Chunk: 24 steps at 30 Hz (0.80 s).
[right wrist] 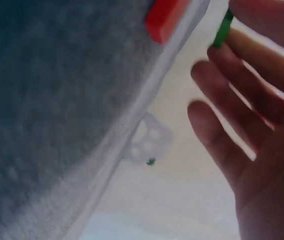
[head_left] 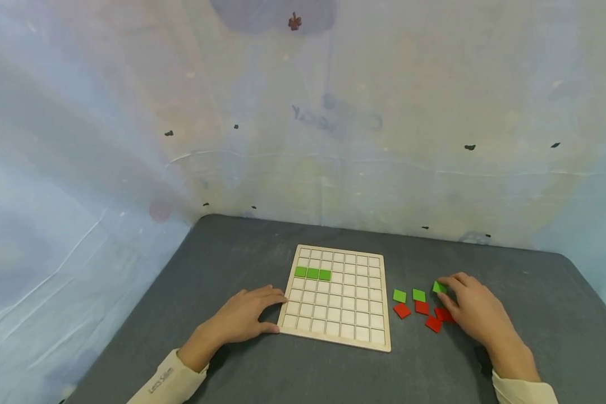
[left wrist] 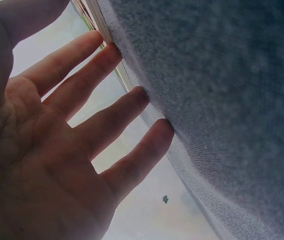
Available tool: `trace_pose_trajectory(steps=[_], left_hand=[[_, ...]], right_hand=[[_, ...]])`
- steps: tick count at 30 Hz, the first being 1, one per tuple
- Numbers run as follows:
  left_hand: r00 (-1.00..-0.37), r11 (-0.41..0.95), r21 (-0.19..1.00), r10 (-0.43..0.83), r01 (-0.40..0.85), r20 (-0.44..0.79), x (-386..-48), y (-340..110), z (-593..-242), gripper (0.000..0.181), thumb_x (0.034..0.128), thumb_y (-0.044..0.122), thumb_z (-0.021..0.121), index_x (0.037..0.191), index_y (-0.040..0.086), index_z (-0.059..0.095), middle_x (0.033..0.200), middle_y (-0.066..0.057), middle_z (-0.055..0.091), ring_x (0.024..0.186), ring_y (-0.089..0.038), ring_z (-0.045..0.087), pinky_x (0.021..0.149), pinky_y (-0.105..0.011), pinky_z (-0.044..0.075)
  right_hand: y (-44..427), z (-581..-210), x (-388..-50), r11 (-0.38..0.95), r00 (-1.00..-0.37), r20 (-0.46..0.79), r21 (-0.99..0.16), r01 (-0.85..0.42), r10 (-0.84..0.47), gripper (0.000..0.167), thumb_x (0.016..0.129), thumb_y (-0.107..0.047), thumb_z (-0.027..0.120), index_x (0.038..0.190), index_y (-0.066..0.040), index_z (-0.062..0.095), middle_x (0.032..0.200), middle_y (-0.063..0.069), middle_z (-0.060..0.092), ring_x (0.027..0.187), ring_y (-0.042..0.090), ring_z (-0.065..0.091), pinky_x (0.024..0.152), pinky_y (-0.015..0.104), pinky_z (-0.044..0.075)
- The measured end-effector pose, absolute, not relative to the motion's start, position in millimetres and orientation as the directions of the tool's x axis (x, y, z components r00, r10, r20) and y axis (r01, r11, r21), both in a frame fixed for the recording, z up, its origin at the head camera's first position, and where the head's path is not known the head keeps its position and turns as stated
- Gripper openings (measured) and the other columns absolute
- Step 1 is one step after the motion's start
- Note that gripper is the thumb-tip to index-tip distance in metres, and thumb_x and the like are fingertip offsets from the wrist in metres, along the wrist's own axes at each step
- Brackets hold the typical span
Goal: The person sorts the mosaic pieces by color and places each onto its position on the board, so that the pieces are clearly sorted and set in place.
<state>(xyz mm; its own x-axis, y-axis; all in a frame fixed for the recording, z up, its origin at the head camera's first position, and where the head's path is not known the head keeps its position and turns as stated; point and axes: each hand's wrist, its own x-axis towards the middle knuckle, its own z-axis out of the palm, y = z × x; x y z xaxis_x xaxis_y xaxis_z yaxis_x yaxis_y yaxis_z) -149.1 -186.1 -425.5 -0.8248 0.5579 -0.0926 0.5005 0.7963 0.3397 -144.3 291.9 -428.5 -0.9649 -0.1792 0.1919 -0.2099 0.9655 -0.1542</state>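
Note:
A pale wooden grid board [head_left: 333, 334] lies on the grey table, with three green square tiles [head_left: 312, 273] side by side in its third row from the far edge. My left hand [head_left: 244, 315] touches the board's left edge with thumb and fingertips, its fingers fairly straight in the left wrist view. To the right of the board, my right hand [head_left: 477, 308] pinches a green tile [right wrist: 223, 30] between thumb and fingers. The right wrist view shows this tile edge-on, off the table. Several red tiles [head_left: 433, 324] lie just left of and partly under that hand.
Two loose green tiles, one of them a green tile [head_left: 399, 295] close to the board's right edge, lie in a row above the red ones. The dark grey table [head_left: 242, 247] ends at a hanging pale sheet [head_left: 384, 140] behind and at the left.

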Motion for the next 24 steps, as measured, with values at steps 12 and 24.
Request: trace_pose_trajectory(steps=[12,24], left_hand=[[-0.824,0.794,0.335,0.561,0.508,-0.081,-150.0,-189.9,-425.7,0.062,0.0863,0.045,0.074,0.142,0.025,0.057,0.149,0.0,0.052,0.144,-0.03,0.043,0.105,-0.069,0.038],[-0.819,0.796,0.319,0.566,0.515,-0.09,-150.4,-188.0,-428.4,0.062,0.0861,0.047,0.074,0.142,0.026,0.056,0.149,0.002,0.052,0.144,-0.029,0.043,0.104,-0.068,0.039]], right_hand=[[288.0,-416.2,-146.9,0.953,-0.959,0.203,-0.19,-0.235,-0.196,0.037,0.093,-0.028,0.069,0.124,-0.006,0.067,0.115,0.017,0.063,0.094,0.033,0.065,0.075,0.053,0.053],[272.7,-415.1,-142.8,0.95,-0.955,0.214,-0.191,-0.246,-0.204,0.037,0.092,-0.028,0.071,0.123,-0.008,0.068,0.115,0.014,0.064,0.093,0.03,0.066,0.075,0.051,0.054]])
